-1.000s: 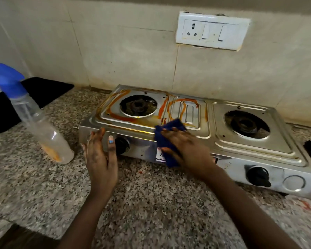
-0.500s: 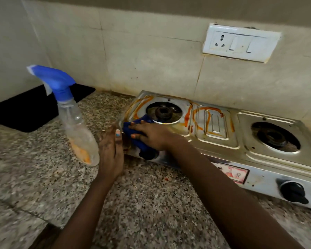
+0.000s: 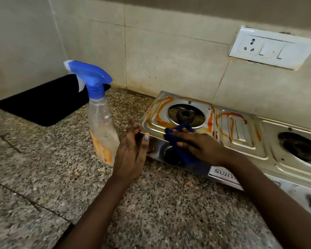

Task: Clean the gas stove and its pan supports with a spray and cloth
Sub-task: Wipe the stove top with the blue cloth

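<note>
Left of centre, clear plastic spray bottle with blue trigger head (image 3: pixel 101 121) stands on speckled granite surface (image 3: pixel 43 177), untouched. Left hand (image 3: pixel 131 153), fingers straight, braces the near-left corner of the steel two-burner gas stove (image 3: pixel 241 133). Right hand (image 3: pixel 201 146) presses dark blue cloth (image 3: pixel 181 141) flat over the front edge by the left burner. Step: wiping. Orange streaks (image 3: pixel 212 119) remain centre-frame; next, sweep cloth rightward over them.
</note>
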